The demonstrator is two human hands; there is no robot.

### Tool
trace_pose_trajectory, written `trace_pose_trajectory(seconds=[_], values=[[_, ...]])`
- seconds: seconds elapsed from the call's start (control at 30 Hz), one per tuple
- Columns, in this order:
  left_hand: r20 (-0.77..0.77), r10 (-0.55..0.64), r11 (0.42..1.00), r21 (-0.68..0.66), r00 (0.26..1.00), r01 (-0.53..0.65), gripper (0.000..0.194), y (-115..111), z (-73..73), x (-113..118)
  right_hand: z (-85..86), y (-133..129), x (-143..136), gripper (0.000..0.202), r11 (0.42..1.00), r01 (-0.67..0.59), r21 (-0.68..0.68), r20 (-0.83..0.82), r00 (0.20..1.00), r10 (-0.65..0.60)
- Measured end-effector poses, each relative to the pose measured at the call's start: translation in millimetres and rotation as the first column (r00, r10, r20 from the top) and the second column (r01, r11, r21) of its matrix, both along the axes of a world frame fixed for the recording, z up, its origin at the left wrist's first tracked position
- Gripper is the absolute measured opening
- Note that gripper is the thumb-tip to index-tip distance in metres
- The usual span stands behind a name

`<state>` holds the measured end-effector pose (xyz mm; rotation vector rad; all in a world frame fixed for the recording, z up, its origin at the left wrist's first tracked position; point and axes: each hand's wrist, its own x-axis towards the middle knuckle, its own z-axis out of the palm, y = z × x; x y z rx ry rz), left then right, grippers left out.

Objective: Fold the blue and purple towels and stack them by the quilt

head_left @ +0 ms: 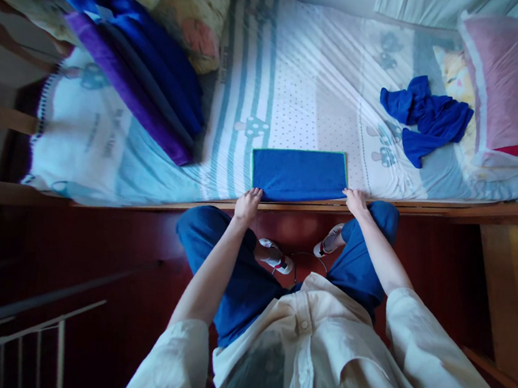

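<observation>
A blue cloth with a thin green edge lies flat as a rectangle on the bed, along its wooden front edge. My left hand is closed at the cloth's lower left corner, its fingers pinching the fabric there. At the lower right corner my right hand pinches the cloth between thumb and fingers. A crumpled blue cloth rests farther right on the sheet. To the left lies a stack of folded cloths, a purple one in front and blue ones behind.
A pink pillow sits at the bed's right end, and patterned bedding is heaped at the back left. The wooden bed rail runs before my knees. A white metal rack stands at the lower left.
</observation>
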<state>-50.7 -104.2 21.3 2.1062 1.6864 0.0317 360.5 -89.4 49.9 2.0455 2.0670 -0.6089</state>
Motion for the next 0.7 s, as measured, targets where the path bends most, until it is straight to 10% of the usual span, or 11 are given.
trace_pose_trajectory(seconds=[0.37, 0.7], values=[[0.311, 0.5, 0.864, -0.121, 0.808, -0.488, 0.039, 20.8, 15.8, -1.1, -9.8, 22.8, 12.6, 0.03, 0.953, 0.295, 0.064, -0.407, 0.88, -0.245], [0.189, 0.66, 0.751, -0.16, 0.727, -0.64, 0.02, 30.9, 13.5, -4.8, -13.8, 28.4, 13.3, 0.018, 0.915, 0.397, 0.067, -0.321, 0.877, -0.357]])
